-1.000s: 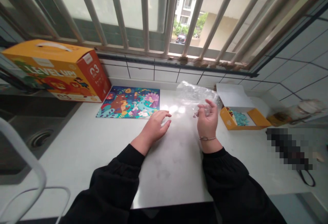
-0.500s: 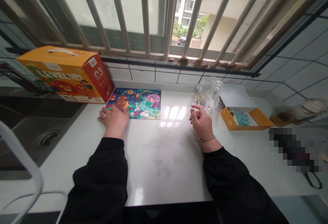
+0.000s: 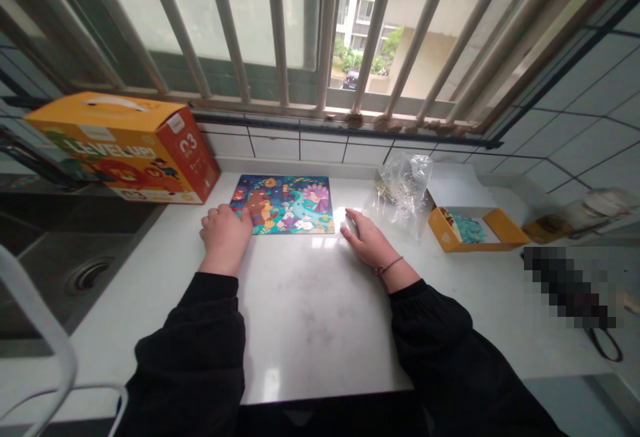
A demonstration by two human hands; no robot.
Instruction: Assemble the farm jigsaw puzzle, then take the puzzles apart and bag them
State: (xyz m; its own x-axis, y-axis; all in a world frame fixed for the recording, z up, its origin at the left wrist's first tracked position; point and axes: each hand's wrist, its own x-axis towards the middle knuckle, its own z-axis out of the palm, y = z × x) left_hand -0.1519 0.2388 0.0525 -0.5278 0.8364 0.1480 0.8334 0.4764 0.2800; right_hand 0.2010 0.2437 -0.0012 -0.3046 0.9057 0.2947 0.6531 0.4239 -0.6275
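A colourful jigsaw puzzle (image 3: 290, 205) with cartoon animals on a dark blue background lies flat on the white counter. My left hand (image 3: 226, 237) rests at its lower left corner, fingers bent downward and thumb apart, touching the edge without gripping it. Just off the puzzle's right edge is my right hand (image 3: 365, 240), its thumb and fingers spread with nothing between them. A crumpled clear plastic bag (image 3: 407, 190) lies beyond my right hand. To its right sits an open orange box tray (image 3: 487, 243) with teal puzzle pieces (image 3: 467, 229) inside.
A large orange carton (image 3: 125, 150) with a handle stands at the back left beside the dark sink (image 3: 45, 243). Window bars (image 3: 277, 37) rise behind the counter. A jar (image 3: 555, 227) lies at the right, and a white cable (image 3: 55, 337) crosses the lower left.
The puzzle has slid to the right, away from the carton, and my left hand's fingers have bent more. My right hand has moved left toward the puzzle and its fingers have opened.
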